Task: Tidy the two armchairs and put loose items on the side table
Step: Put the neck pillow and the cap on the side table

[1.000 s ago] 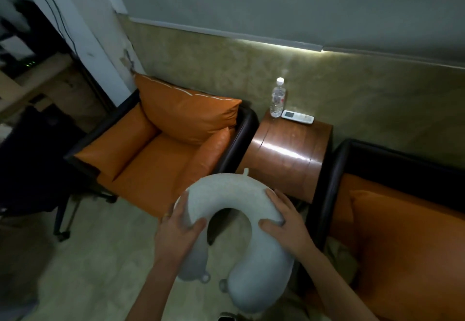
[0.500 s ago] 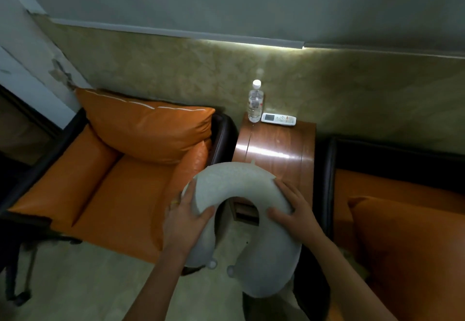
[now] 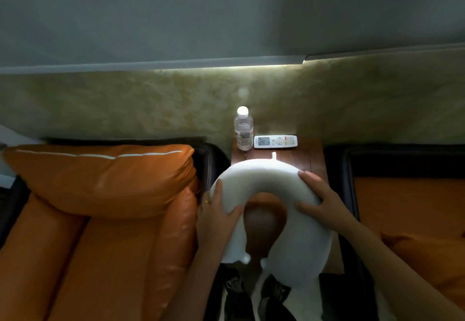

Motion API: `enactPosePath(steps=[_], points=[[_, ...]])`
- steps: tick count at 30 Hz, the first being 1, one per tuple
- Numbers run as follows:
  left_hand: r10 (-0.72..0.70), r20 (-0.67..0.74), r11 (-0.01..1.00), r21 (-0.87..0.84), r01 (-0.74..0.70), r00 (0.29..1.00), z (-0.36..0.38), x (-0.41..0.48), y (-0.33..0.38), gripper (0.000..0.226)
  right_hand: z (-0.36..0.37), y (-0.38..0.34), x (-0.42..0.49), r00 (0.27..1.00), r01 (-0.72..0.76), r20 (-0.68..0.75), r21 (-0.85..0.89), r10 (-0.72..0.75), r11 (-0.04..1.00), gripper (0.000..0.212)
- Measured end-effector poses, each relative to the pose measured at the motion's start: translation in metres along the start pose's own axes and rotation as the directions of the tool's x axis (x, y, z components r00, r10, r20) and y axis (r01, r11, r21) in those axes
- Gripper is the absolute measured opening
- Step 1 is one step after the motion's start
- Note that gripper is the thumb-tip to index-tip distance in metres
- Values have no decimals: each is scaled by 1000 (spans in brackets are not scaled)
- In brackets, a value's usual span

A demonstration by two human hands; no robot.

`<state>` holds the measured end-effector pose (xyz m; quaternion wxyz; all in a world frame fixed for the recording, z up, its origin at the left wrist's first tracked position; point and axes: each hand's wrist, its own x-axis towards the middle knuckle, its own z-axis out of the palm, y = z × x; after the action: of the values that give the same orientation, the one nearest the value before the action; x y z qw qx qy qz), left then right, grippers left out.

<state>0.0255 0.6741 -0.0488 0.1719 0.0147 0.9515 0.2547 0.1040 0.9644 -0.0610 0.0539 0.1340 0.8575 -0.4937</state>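
The pale grey, U-shaped neck pillow is held over the wooden counter, near a bottle and remote. Its arch points far and its open ends near, so the long axis runs near-to-far. The left hand grips its left limb, the right hand its right.

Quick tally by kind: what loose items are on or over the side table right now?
Water bottle: 1
Remote control: 1
Neck pillow: 1, gripped by left hand and right hand
Total: 3
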Motion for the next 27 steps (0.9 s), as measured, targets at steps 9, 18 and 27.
enactPosePath(steps=[9,18,27], points=[[-113,79,985,-123,122,990,77,63,3,89,3,63,84,987,-145,55,-128,153,981,76],[69,249,950,-312,13,966,74,70,-29,102,62,68,5,909,-370,-254,-130,329,920,92],[56,243,937,-348,33,968,90,81,-2,83,35,84,42,937,-290,-239,-134,253,948,64]])
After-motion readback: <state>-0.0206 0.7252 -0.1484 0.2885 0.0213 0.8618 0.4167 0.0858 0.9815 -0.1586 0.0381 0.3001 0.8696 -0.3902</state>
